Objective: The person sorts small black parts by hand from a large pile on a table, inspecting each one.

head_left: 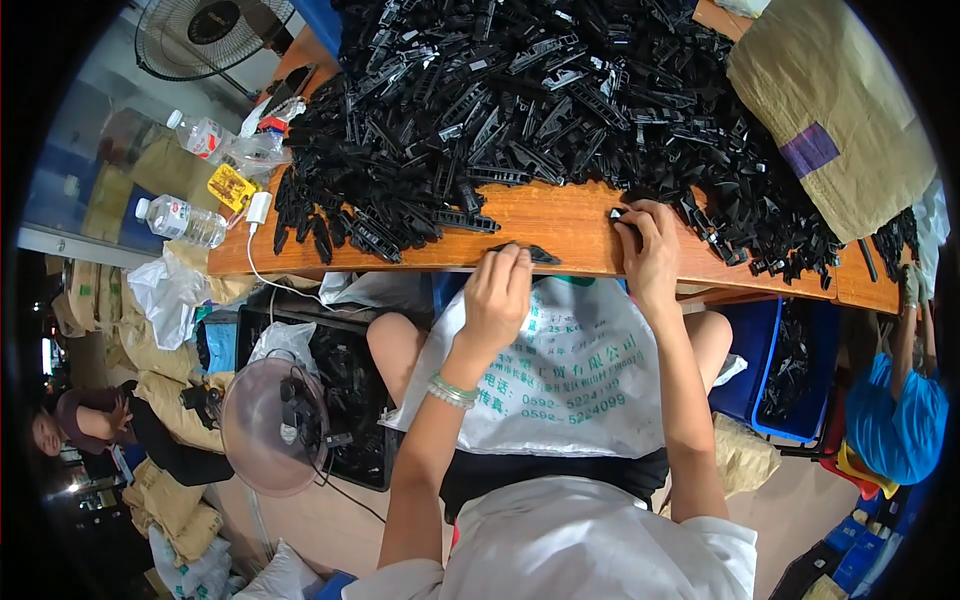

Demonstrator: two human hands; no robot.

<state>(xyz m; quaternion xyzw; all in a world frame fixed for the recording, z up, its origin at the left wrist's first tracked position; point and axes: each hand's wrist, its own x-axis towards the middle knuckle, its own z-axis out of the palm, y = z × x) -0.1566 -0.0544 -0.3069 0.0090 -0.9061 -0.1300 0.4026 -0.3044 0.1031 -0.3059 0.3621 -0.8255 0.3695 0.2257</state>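
At the counter's [545, 215] near edge, the left hand [496, 298] pinches a black plastic part [541, 255]; the right hand [652, 252] holds a small black piece [618, 213] at its fingertips. A black heap [480, 90] lies beyond both. Nearer the body, a white sack [575, 370] bears green print.

Head view: we look down from head height, facing the wooden table [560, 222].
Depth: white shirt [580, 545] closest to us, left hand [497, 290] and right hand [652, 250] beyond, fan [213, 25] farther.
Rim: our fisheye bends edges (corners go black).
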